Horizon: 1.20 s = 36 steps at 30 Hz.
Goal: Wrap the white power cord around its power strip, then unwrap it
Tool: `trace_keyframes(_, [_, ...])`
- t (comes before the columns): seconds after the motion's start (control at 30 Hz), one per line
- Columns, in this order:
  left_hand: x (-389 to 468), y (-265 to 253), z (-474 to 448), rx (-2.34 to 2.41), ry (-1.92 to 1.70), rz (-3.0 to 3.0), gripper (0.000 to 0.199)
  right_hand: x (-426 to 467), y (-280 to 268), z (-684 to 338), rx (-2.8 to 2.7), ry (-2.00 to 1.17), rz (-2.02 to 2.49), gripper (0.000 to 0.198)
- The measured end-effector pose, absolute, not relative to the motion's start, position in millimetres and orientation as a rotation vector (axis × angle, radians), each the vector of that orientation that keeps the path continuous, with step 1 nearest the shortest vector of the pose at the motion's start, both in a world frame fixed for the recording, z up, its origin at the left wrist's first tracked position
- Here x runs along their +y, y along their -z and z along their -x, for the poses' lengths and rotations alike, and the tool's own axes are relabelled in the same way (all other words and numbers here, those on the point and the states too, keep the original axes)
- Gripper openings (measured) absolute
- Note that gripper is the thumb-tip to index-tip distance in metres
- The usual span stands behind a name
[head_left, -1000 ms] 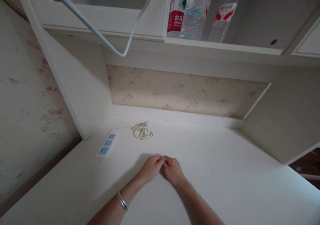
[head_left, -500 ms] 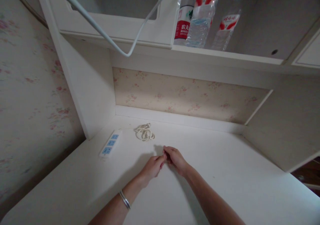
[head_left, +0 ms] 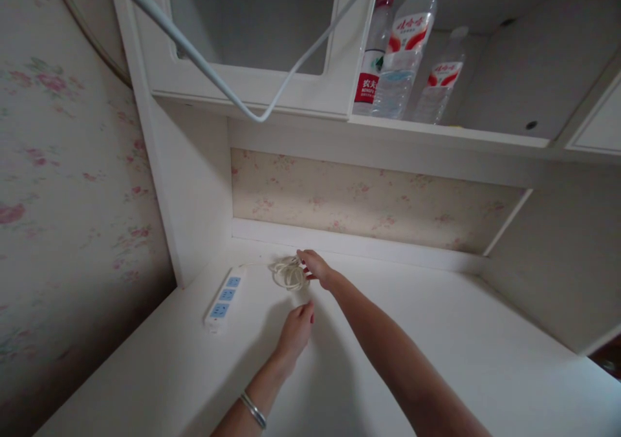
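A cream power cord (head_left: 290, 277) lies in a loose coil toward the back of the white desk. My right hand (head_left: 316, 269) has reached its right side, with thumb and fingers closed at the plug end; the fingers partly cover that end. Closer to me, my left hand (head_left: 295, 333) hovers with its fingers curled in, apart from the cord. What it holds, if anything, is hidden. A silver bangle (head_left: 253, 409) circles my left wrist. Left of the coil, joined by the cord, lies a white power strip (head_left: 225, 298) with blue socket faces.
A shelf (head_left: 451, 134) overhead carries several plastic bottles, among them a red-capped bottle (head_left: 372, 68). A pale cable (head_left: 233, 94) hangs in a bend before the cabinet. Upright panels (head_left: 194, 185) close the desk's left and right sides.
My hands, together over the desk before, have parted. The right moved forward and left onto the cord; the left stayed nearer me. The view has tilted up slightly and shifted left.
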<state>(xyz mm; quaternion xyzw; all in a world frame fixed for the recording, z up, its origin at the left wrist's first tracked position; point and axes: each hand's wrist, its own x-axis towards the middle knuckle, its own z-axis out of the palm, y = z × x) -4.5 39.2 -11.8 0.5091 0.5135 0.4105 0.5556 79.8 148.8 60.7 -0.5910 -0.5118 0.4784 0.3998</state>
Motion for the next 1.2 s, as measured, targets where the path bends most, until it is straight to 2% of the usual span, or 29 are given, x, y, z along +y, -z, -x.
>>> trace_keyframes(0.17, [43, 14, 8, 1.278, -1.037, -1.322, 0.041, 160, -54, -73, -1.303, -1.202, 1.529, 0.026])
trace_keyframes(0.4, [44, 2, 20, 1.455, -1.141, -1.526, 0.042, 150, -47, -94, -1.259, -1.139, 1.459, 0.027])
trace_keyframes(0.77, [44, -5, 29, 1.543, -1.439, -1.805, 0.028, 50, -50, -174, -1.268, -0.998, 1.285, 0.027])
trace_keyframes(0.97, [32, -3, 19, 1.477, -1.379, -2.15, 0.023, -6, -30, -188, -1.186, -1.023, 1.191, 0.033])
trace_keyframes(1.2, [32, 5, 15, 1.353, -1.097, -2.395, 0.04, -22, -14, -192, -1.194, -1.04, 1.121, 0.035])
